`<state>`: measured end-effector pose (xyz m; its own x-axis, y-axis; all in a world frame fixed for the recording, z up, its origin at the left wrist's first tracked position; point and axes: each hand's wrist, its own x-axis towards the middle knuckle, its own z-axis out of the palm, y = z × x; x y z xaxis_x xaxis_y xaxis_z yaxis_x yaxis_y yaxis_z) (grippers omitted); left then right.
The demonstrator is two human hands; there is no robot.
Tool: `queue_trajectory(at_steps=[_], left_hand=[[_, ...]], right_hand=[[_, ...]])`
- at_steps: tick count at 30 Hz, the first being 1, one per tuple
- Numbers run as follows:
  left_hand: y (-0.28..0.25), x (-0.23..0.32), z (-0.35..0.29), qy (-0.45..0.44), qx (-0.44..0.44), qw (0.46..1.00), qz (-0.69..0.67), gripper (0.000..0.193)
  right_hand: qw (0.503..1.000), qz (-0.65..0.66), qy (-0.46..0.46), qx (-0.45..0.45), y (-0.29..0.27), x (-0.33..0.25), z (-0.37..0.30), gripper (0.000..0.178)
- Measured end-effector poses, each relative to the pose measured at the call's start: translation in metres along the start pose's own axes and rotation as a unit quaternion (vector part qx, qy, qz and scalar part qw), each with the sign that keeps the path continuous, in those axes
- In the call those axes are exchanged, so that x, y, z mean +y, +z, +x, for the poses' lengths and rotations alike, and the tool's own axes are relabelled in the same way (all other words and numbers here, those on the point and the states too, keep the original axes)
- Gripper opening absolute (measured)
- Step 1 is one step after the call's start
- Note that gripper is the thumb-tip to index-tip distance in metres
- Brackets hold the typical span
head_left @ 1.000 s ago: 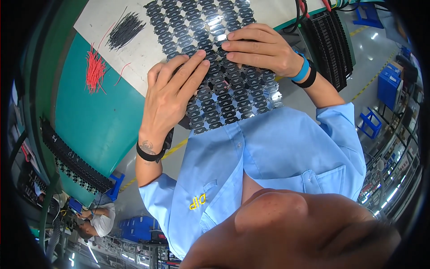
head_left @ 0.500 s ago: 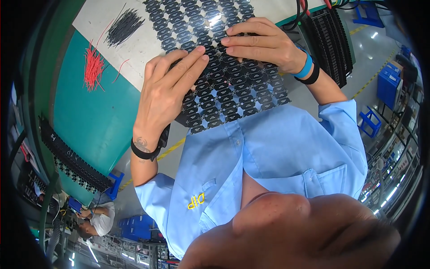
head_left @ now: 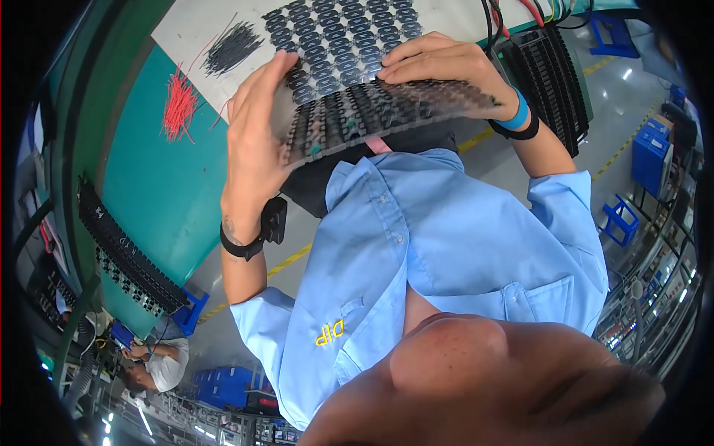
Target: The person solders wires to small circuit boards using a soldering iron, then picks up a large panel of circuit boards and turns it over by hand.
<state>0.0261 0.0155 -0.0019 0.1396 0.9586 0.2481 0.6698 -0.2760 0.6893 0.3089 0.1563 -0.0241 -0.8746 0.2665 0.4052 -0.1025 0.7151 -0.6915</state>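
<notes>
A black circuit board panel [head_left: 357,115], made of many small repeated boards, is tilted and blurred between my hands near the table edge. My left hand [head_left: 255,141] grips its left side, with fingertips at the upper left corner. On the right side, my right hand [head_left: 454,70] holds it, fingers lying over the top edge and the thumb hidden. Just beyond, rows of the same small boards [head_left: 342,37] lie flat on a white sheet [head_left: 186,26]. I cannot tell whether those rows are joined to the tilted panel.
Black wires [head_left: 232,49] and red wires [head_left: 179,104] lie in bundles left of the boards. Black slotted racks stand at the right [head_left: 547,82] and lower left [head_left: 130,249]. Red and black cables [head_left: 500,15] run at the upper right. A person in white [head_left: 167,364] sits far left.
The near part of the panel, earlier lying almost flat, is now tilted up and blurred. My left hand has moved from its top to its left side; my right hand has shifted slightly.
</notes>
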Motion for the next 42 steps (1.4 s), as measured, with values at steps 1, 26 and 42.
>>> queue_trajectory(at_steps=[1,26,42], left_hand=[[0.005,0.005,0.002,-0.004,0.032,0.999,0.013,0.065],[-0.07,0.04,-0.013,0.043,0.261,0.964,0.002,0.023],[-0.186,-0.101,-0.237,-0.3,0.442,0.833,-0.142,0.041]], right_hand=[[1.0,-0.003,-0.005,0.0,-0.001,-0.001,0.001,0.024],[0.831,0.468,0.215,0.212,-0.026,-0.031,0.02,0.027],[0.898,0.344,0.214,0.171,0.015,-0.023,0.018,0.034]])
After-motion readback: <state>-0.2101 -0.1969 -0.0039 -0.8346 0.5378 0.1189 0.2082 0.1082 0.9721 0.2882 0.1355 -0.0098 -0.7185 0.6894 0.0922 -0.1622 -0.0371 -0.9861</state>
